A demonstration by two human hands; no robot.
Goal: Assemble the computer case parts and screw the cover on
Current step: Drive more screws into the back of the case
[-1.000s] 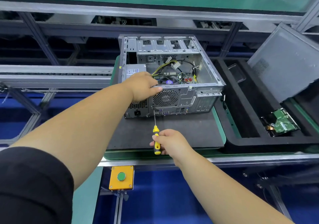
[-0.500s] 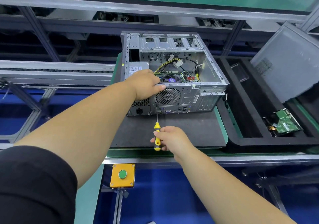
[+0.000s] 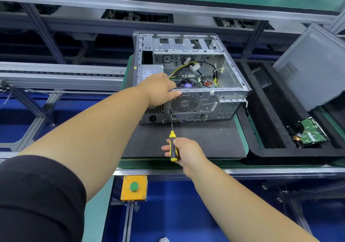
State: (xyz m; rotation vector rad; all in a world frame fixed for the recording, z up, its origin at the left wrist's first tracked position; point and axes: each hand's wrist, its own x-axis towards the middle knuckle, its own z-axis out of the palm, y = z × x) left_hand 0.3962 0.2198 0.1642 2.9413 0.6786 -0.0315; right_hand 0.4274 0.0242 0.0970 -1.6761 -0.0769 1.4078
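Note:
An open grey computer case (image 3: 231, 77) lies on its side on a dark mat (image 3: 205, 141), rear panel facing me, with motherboard, cables and fan visible inside. My left hand (image 3: 160, 90) grips the top rear edge of the case above the power supply. My right hand (image 3: 184, 151) is closed on a yellow-and-black screwdriver (image 3: 173, 144) whose tip touches the rear panel just below the fan grille. The grey side cover (image 3: 313, 70) leans upright at the right, apart from the case.
A black foam tray (image 3: 268, 129) to the right of the mat holds a hard drive with a green circuit board (image 3: 311, 133). A yellow box with a green button (image 3: 134, 187) hangs below the bench edge. Conveyor rails run at the left and behind.
Both hands keep their holds on the case and the screwdriver. The view has shifted slightly; the screwdriver tip stays at the same spot on the rear panel.

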